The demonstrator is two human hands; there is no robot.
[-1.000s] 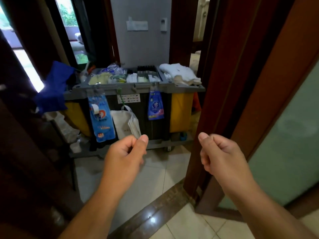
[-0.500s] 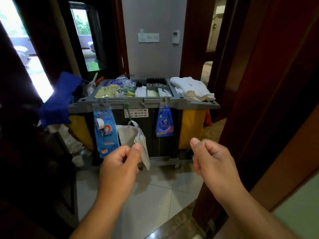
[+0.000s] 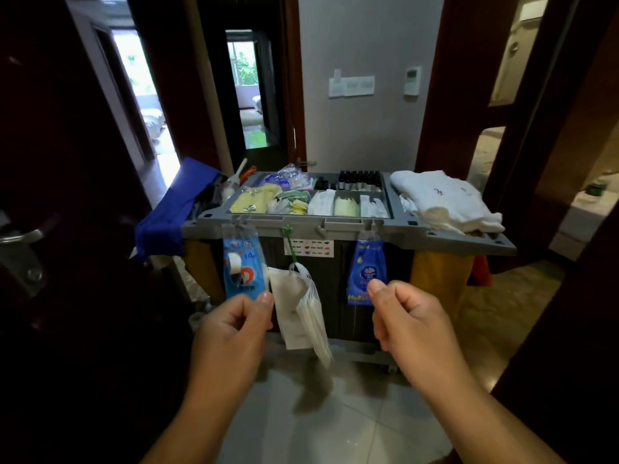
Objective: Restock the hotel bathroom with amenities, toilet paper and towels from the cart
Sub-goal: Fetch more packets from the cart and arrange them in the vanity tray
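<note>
A grey housekeeping cart (image 3: 338,226) stands straight ahead in the corridor. Its top tray holds packets of amenities (image 3: 331,202), a row of small dark bottles (image 3: 360,180) and, on the right, a stack of folded white towels (image 3: 442,199). A blue toilet-paper bag (image 3: 243,266), white bags (image 3: 301,313) and a blue pouch (image 3: 366,271) hang on its front. My left hand (image 3: 234,326) and my right hand (image 3: 407,321) are raised in front of the cart, fingers curled, holding nothing and touching nothing.
A dark door with a metal handle (image 3: 23,236) is close on my left. A dark wooden door frame (image 3: 549,296) rises on my right. A blue cloth (image 3: 174,212) drapes over the cart's left end, yellow bags (image 3: 438,279) hang at its sides. The floor is pale tile (image 3: 335,413).
I have moved forward through the doorway; the cart is nearer and larger in view. Both hands stay curled in front of me, now overlapping the bags hanging on the cart's front.
</note>
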